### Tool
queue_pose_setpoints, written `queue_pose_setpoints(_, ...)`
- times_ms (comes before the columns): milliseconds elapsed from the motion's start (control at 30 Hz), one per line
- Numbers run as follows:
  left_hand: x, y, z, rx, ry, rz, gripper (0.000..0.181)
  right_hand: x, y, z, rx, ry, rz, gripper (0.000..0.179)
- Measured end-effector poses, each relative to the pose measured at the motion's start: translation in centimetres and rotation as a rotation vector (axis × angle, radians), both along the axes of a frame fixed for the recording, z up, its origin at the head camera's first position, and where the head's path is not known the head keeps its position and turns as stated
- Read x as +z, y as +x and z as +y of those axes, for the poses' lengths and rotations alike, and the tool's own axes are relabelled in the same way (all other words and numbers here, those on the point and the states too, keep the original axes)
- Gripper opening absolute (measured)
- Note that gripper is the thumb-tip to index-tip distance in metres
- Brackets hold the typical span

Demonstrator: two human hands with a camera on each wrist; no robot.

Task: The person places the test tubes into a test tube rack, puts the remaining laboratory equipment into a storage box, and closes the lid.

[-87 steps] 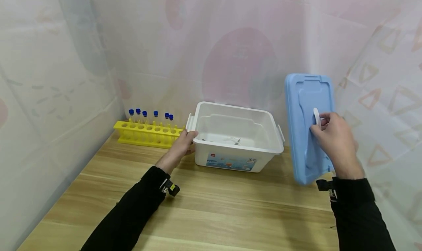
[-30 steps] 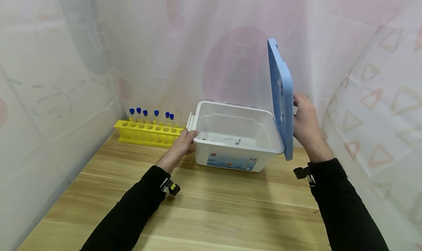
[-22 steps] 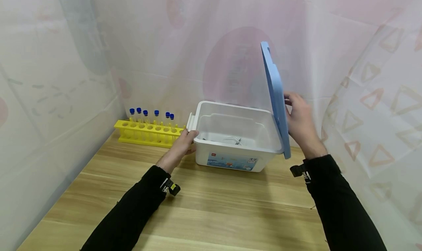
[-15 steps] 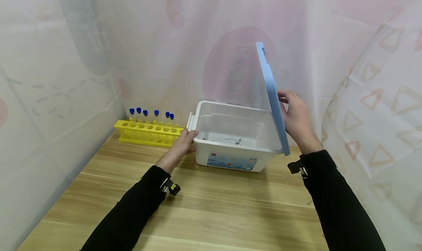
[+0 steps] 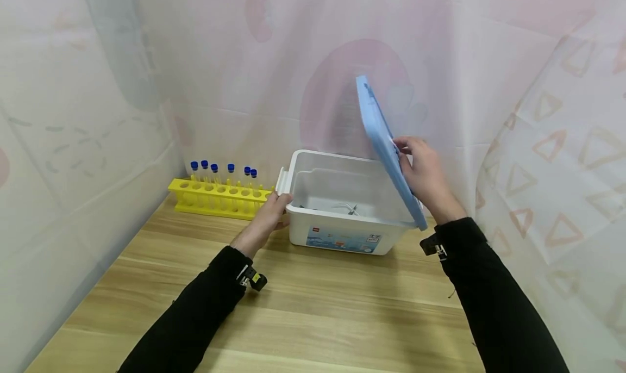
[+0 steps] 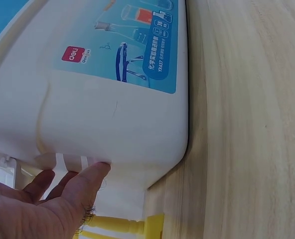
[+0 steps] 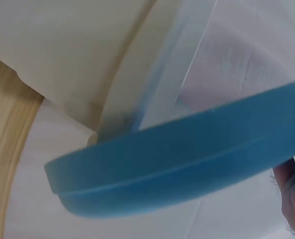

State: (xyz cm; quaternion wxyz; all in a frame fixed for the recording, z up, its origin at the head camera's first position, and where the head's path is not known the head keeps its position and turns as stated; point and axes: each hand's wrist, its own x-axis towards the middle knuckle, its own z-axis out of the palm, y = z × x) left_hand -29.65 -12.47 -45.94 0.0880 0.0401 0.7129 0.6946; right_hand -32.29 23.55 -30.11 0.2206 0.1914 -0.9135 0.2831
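A white storage box (image 5: 299, 229) with a blue label stands on the table, its top partly uncovered. My left hand (image 5: 265, 215) grips its left end under the rim, thumb near the front corner; the left wrist view shows the fingers (image 6: 85, 181) against the end wall. My right hand (image 5: 424, 172) holds the light blue lid (image 5: 383, 139) from its outer face. The lid leans up to the left over the box's right end, its lower edge at the right rim. In the right wrist view the lid (image 7: 177, 159) hides most of the hand.
Left of the box, a yellow test tube rack (image 5: 215, 210) holds several tubes with blue caps (image 5: 231, 167). Small thin items (image 5: 351, 209) lie on the box floor. A printed curtain (image 5: 235, 90) closes off the back and sides.
My right hand has brought the lid from the right of the box to its right end and tilted it leftward over the opening. The left hand and box have stayed put.
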Motion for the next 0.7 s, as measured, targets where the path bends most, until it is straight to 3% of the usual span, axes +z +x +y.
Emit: queue_pose_setpoints(700,-0.1,0.1,0.0,0.008,0.000,-0.006,0.087,-0.5,0.0,-2.8,-0.007,0.235,-0.055,0.041)
